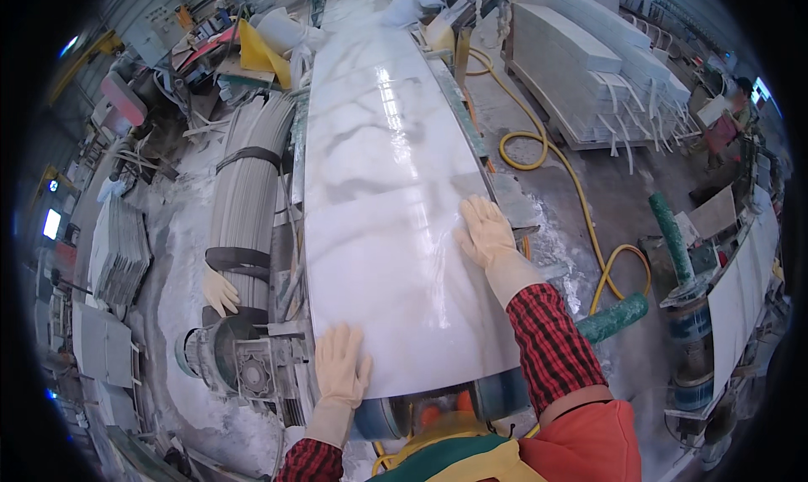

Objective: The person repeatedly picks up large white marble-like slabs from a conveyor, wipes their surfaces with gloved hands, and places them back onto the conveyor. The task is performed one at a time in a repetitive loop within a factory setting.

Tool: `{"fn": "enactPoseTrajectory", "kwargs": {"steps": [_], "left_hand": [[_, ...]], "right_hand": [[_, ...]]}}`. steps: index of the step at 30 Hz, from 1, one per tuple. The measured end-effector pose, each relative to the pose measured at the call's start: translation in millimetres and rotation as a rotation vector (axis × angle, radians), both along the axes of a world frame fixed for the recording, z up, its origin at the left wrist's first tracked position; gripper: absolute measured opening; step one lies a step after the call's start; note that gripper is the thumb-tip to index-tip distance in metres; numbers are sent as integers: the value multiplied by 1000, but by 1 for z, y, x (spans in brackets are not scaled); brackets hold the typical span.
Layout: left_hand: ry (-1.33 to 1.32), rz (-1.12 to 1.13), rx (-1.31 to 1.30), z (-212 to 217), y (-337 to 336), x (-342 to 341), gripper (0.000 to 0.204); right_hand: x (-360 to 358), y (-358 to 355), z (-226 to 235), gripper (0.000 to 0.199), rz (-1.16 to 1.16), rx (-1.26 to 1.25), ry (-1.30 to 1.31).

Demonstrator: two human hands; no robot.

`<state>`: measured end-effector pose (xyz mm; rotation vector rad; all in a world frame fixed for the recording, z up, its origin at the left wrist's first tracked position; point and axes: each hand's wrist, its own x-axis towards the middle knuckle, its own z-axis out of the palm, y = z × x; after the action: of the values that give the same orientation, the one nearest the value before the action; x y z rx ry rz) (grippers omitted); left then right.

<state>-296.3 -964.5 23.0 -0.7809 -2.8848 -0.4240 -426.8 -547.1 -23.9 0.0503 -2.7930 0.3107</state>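
Observation:
A long, glossy white stone slab [379,255] with soft grey-brown veins stretches away from me over a conveyor. In a cream rubber glove, my left hand [341,366] rests at the slab's near left edge, its fingers laid out straight. My right hand [488,236], gloved the same way, lies farther up along the right edge with the fingers spread. Neither hand grips anything. Blue rollers [498,394] show beneath the slab's near end.
Left of the slab stand a motor [252,368] and a strapped bundle of grey strips [248,171], with a loose glove [220,293] beside them. A yellow hose [581,188] coils on the right floor. Beyond it are stacked slabs [572,70] and a green-handled roller frame [672,238].

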Motion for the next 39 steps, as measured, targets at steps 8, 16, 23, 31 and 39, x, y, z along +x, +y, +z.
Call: {"fn": "enactPoseTrajectory", "kwargs": {"steps": [8, 16, 23, 31, 39], "left_hand": [[-26, -22, -2, 5, -3, 3, 62], [-37, -14, -4, 5, -6, 13, 61], [-3, 6, 25, -6, -12, 19, 61], [55, 9, 97, -12, -14, 25, 60], [99, 9, 143, -14, -17, 34, 56]], "right_hand": [[-67, 11, 12, 71, -31, -49, -84], [-61, 8, 2, 74, -69, -27, -74], [36, -20, 2, 79, -112, -35, -25], [166, -51, -4, 77, -216, -76, 59], [233, -82, -19, 75, -461, -44, 24]]}}
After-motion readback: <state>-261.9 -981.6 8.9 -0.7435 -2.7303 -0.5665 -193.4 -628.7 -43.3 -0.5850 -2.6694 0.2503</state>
